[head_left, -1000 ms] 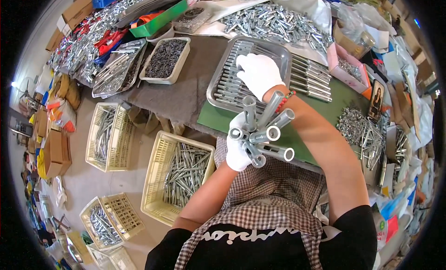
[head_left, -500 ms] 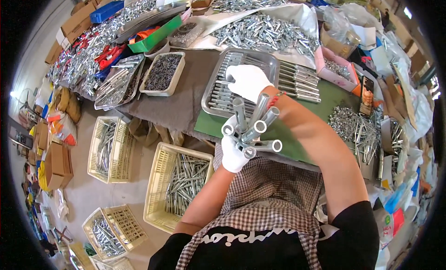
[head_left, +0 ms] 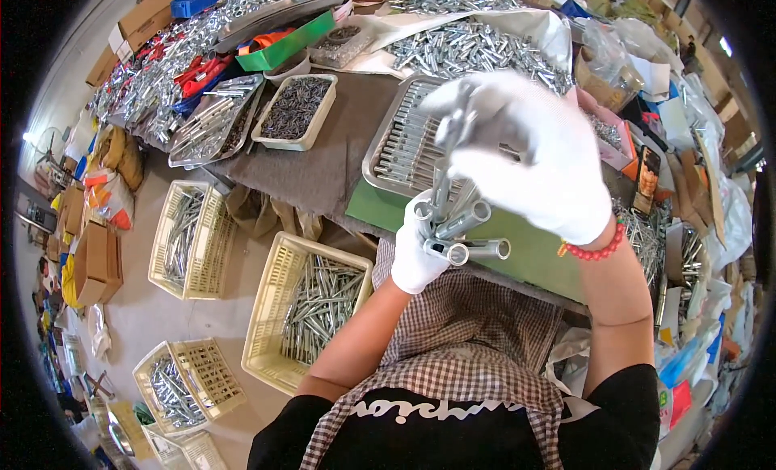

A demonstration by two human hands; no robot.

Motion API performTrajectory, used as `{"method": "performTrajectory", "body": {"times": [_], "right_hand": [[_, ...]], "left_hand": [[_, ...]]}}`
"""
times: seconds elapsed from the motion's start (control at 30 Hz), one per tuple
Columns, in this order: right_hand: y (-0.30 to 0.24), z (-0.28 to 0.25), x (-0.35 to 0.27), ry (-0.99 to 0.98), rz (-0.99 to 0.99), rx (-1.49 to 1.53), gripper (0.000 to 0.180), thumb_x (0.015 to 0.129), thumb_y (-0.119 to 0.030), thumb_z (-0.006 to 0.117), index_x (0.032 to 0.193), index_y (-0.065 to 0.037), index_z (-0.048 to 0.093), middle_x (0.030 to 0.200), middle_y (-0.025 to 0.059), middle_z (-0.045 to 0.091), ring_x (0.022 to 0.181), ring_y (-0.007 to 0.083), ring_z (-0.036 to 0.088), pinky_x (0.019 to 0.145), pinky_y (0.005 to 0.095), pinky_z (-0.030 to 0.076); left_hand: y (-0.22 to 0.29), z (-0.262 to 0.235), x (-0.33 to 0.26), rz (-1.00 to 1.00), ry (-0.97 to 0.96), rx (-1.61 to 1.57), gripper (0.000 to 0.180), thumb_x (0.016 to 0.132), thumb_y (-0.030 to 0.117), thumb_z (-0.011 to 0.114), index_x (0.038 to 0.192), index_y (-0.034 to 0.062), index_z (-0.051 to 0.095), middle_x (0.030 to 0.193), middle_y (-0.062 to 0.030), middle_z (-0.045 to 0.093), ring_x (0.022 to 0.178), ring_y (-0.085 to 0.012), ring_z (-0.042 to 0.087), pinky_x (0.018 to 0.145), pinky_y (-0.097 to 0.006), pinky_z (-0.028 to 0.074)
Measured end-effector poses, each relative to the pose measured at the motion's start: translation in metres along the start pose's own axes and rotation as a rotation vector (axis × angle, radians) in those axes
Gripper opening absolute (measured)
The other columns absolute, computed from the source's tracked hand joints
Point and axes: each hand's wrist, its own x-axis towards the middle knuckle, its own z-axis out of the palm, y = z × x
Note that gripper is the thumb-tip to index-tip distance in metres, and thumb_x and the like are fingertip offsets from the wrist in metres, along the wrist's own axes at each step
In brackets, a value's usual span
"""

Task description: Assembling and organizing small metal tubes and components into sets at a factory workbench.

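Observation:
My left hand (head_left: 419, 252), in a white glove, is closed around a bundle of several shiny metal tubes (head_left: 467, 221) whose open ends fan upward and to the right. My right hand (head_left: 533, 147), also gloved, is raised above the bundle, large and partly blurred. Its fingers and thumb curl round a slim metal tube (head_left: 454, 130), which slants down toward the bundle; whether it touches the others I cannot tell. Behind my hands, a grey metal tray (head_left: 370, 164) holds rows of metal rods with sleeves, partly hidden by the right hand.
A cream tub of small dark screws (head_left: 295, 110) stands left of the tray. Loose metal sleeves (head_left: 477, 50) are heaped behind it. On the floor at left are cream plastic baskets (head_left: 267, 308) of metal rods. A phone (head_left: 647, 175) leans at the right among boxes and small parts.
My right hand has come up from the tray, nearer the camera and rightward, with a metal tube in its fingers. My left hand still holds the bundle, slightly shifted right; the whole view has shifted a little.

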Motion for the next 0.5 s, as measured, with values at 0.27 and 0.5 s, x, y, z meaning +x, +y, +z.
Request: {"method": "performTrajectory", "body": {"times": [0.27,0.5], "right_hand": [[0.001,0.016,-0.001,-0.249,0.003,-0.357,0.026,0.069,-0.014,0.07,0.094,-0.013,0.066,0.081,0.0042,0.064,0.08,0.0236,0.062,0.072,0.0324,0.05],[-0.005,0.016,0.003,-0.288,-0.113,-0.449,0.021,0.065,-0.01,0.067,0.085,-0.012,0.061,0.077,0.0042,0.061,0.076,0.0252,0.06,0.072,0.0344,0.048]], "left_hand": [[0.013,-0.005,0.001,0.031,-0.125,0.22,0.049,0.1,0.039,0.026,0.128,0.0008,0.041,0.125,-0.0158,0.053,0.112,-0.0264,0.056,0.094,-0.04,0.049],[0.0,-0.005,-0.002,0.204,-0.006,0.203,0.058,0.079,0.009,0.07,0.126,-0.0014,0.039,0.116,-0.0128,0.058,0.102,-0.0216,0.06,0.091,-0.034,0.048]]}}
